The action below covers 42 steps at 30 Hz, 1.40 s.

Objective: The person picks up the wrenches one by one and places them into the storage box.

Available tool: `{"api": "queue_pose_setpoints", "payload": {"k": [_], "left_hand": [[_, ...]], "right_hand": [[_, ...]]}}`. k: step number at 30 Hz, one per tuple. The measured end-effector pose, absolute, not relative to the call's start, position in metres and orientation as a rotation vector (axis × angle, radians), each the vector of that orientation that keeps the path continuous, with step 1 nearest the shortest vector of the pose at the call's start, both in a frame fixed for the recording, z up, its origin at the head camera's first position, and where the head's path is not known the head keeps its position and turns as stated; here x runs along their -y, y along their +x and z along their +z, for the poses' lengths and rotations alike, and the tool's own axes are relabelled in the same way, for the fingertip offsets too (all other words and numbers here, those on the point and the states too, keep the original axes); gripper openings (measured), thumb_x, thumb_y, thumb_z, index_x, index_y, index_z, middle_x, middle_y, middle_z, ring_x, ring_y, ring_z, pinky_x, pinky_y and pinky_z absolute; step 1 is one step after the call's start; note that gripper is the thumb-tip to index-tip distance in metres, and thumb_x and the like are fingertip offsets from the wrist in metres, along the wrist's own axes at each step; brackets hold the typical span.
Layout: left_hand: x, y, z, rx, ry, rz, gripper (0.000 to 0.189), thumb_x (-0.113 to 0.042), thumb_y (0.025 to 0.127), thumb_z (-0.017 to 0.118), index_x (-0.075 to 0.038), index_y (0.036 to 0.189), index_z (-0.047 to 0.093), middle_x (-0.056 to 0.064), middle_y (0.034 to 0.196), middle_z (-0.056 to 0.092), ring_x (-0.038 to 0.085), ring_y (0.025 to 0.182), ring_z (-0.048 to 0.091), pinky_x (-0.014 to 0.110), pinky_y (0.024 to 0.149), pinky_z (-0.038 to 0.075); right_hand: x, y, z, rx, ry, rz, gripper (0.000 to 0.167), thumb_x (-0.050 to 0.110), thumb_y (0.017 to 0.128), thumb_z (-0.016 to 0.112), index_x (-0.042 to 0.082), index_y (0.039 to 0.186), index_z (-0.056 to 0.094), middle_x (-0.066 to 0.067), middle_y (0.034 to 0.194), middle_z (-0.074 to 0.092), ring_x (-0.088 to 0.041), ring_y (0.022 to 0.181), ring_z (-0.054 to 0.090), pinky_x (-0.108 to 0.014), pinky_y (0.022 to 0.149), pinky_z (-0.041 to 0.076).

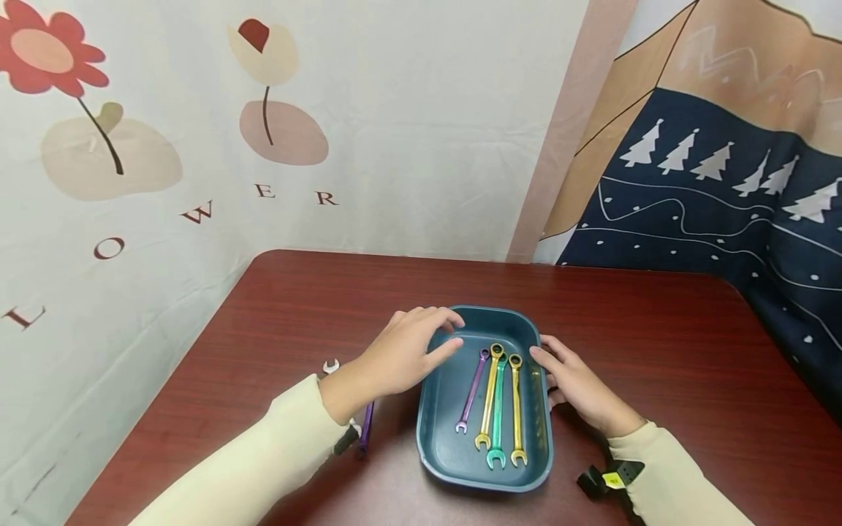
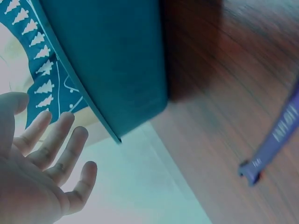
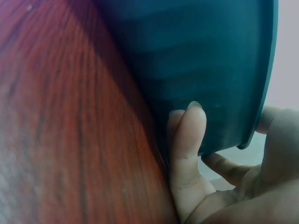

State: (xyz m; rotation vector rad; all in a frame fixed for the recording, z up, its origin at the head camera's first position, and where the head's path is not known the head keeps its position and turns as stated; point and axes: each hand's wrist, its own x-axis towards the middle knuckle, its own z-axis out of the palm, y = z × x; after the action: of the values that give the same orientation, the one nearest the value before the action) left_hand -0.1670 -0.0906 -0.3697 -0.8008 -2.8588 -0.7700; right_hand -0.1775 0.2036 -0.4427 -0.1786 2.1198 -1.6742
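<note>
A dark teal plastic tray [image 1: 484,478] lies on the table with several combination wrenches inside: a short purple wrench [image 1: 472,394], a green wrench [image 1: 498,416] and gold wrenches [image 1: 517,409] on either side of the green one. My right hand [image 1: 582,383] holds the tray's right side, thumb over the rim and fingers against the outer wall, as the right wrist view shows. My left hand [image 1: 411,347] hovers at the tray's upper left rim, fingers spread and loosely bent with nothing between them; in the left wrist view it stands apart from the tray wall.
Left of the tray, a purple wrench [image 1: 366,427] lies on the reddish-brown table [image 1: 329,299]. A silver wrench end [image 1: 331,367] shows beside my left forearm, which hides the rest. Printed cloths hang behind the table.
</note>
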Motion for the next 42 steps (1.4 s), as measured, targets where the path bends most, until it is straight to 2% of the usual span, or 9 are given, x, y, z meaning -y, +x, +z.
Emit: {"api": "queue_pose_setpoints", "payload": {"k": [7,18,23,29,35,38,42], "left_hand": [[0.112,-0.172,-0.371,2.852,-0.765,-0.719,0.025,-0.034,0.099,0.063,-0.020,0.119,0.065,-0.006,0.108,0.070,0.012,0.101,0.063,0.043,0.094,0.043],[0.139,-0.173,-0.381,2.885,-0.684,-0.680,0.019,-0.030,0.097,0.064,-0.021,0.114,0.065,-0.008,0.105,0.071,0.010,0.100,0.066,0.042,0.093,0.047],[0.151,-0.171,-0.387,2.899,-0.642,-0.655,0.017,-0.027,0.096,0.065,-0.018,0.110,0.067,-0.006,0.099,0.071,0.013,0.095,0.067,0.039,0.087,0.051],[0.165,-0.167,-0.393,2.961,-0.535,-0.609,0.013,-0.027,0.095,0.067,-0.020,0.106,0.068,-0.010,0.094,0.067,0.009,0.089,0.063,0.034,0.079,0.053],[0.174,-0.163,-0.399,3.005,-0.440,-0.550,0.010,-0.029,0.094,0.068,-0.022,0.101,0.066,-0.010,0.093,0.066,0.009,0.088,0.064,0.037,0.079,0.055],[0.176,-0.162,-0.400,3.019,-0.394,-0.532,0.009,-0.029,0.093,0.069,-0.023,0.097,0.065,-0.010,0.091,0.066,0.009,0.085,0.064,0.037,0.074,0.054],[0.181,-0.161,-0.401,3.058,-0.350,-0.522,0.011,-0.029,0.093,0.069,-0.021,0.091,0.062,-0.011,0.079,0.061,0.008,0.067,0.056,0.031,0.059,0.046]], "right_hand": [[-0.200,-0.180,-0.443,-2.125,-0.172,-1.682,0.058,0.043,0.106,0.044,0.010,0.150,0.029,-0.018,0.106,0.064,-0.018,0.072,0.068,-0.037,0.057,0.057],[-0.198,-0.182,-0.443,-2.128,-0.159,-1.687,0.058,0.044,0.106,0.044,0.010,0.150,0.029,-0.018,0.106,0.064,-0.018,0.071,0.068,-0.036,0.057,0.057],[-0.197,-0.183,-0.444,-2.135,-0.148,-1.683,0.058,0.046,0.105,0.044,0.011,0.150,0.031,-0.016,0.106,0.064,-0.019,0.072,0.068,-0.036,0.058,0.058],[-0.197,-0.183,-0.445,-2.138,-0.145,-1.680,0.058,0.046,0.105,0.044,0.011,0.149,0.031,-0.014,0.105,0.065,-0.019,0.071,0.068,-0.036,0.057,0.058],[-0.196,-0.183,-0.445,-2.127,-0.154,-1.687,0.058,0.046,0.105,0.044,0.010,0.149,0.030,-0.014,0.104,0.065,-0.018,0.070,0.068,-0.036,0.057,0.058],[-0.197,-0.183,-0.445,-2.121,-0.176,-1.690,0.059,0.045,0.106,0.043,0.009,0.149,0.029,-0.015,0.103,0.066,-0.018,0.070,0.068,-0.037,0.057,0.058],[-0.197,-0.183,-0.445,-2.119,-0.169,-1.692,0.057,0.046,0.106,0.043,0.010,0.149,0.030,-0.013,0.102,0.066,-0.018,0.070,0.069,-0.037,0.057,0.058]]}}
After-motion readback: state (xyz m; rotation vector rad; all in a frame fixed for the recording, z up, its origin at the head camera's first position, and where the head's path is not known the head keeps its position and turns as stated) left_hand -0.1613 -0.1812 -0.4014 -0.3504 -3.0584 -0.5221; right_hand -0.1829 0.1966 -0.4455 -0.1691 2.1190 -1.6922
